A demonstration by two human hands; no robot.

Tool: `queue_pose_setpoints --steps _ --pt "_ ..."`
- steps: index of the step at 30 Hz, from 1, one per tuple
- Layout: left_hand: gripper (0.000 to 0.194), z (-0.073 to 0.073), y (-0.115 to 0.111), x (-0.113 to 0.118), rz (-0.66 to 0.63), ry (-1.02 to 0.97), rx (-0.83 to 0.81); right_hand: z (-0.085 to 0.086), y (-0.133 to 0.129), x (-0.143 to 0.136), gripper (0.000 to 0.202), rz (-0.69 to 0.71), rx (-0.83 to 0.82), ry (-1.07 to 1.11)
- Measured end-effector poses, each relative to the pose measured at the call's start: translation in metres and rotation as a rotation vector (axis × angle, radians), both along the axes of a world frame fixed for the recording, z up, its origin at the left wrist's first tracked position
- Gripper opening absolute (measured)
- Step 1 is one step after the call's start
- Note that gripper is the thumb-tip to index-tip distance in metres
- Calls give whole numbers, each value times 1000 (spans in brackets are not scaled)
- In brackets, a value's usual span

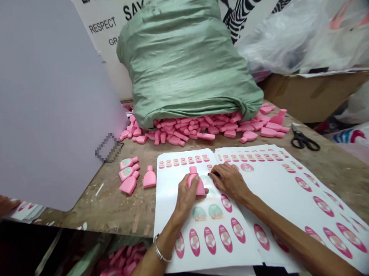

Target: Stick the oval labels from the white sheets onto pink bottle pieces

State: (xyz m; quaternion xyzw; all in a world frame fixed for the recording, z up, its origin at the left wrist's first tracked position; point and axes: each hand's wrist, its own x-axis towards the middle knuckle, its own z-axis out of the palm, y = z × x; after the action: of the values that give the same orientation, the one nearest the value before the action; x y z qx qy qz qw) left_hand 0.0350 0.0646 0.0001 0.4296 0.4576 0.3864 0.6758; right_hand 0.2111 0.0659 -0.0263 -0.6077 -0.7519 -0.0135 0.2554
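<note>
My left hand (186,193) holds a small pink bottle (196,183) upright over a white sticker sheet (175,184). To its right, my right hand (229,179) is closed at the sheet's right side, with a small dark object at its fingertips that I cannot make out. The sheet bears oval pink stickers, round pale green ones and a row of small ones along its top. A second stack of sticker sheets (269,191) lies to the right, partly under my right forearm. Several pink bottles (149,178) lie left of the sheets, two of them with labels.
A green sack (186,63) stands behind a heap of pink bottles (174,132). Black scissors (304,140) lie at the right. A large pale panel (44,96) fills the left, beside another person's hand (1,204). More pink bottles (117,269) lie below the table edge.
</note>
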Motion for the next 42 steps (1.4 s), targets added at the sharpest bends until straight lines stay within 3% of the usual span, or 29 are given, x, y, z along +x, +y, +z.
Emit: queue_pose_setpoints --steps 16,21,23,32,37,42 --pt "45 -5 2 -3 -49 15 56 0 2 2 13 75 -105 287" --pt "46 -8 2 -3 -47 6 64 0 2 2 14 30 -19 63" --pt "45 -8 2 -3 -42 4 70 -1 3 0 14 27 -39 64" --pt "45 -3 2 -3 -43 11 31 5 2 -6 19 -30 -51 326" --pt "45 -5 2 -4 -22 -65 0 9 -3 0 29 -47 -188 670" --pt "46 0 5 -8 9 -222 -76 31 -11 3 34 -138 -139 884"
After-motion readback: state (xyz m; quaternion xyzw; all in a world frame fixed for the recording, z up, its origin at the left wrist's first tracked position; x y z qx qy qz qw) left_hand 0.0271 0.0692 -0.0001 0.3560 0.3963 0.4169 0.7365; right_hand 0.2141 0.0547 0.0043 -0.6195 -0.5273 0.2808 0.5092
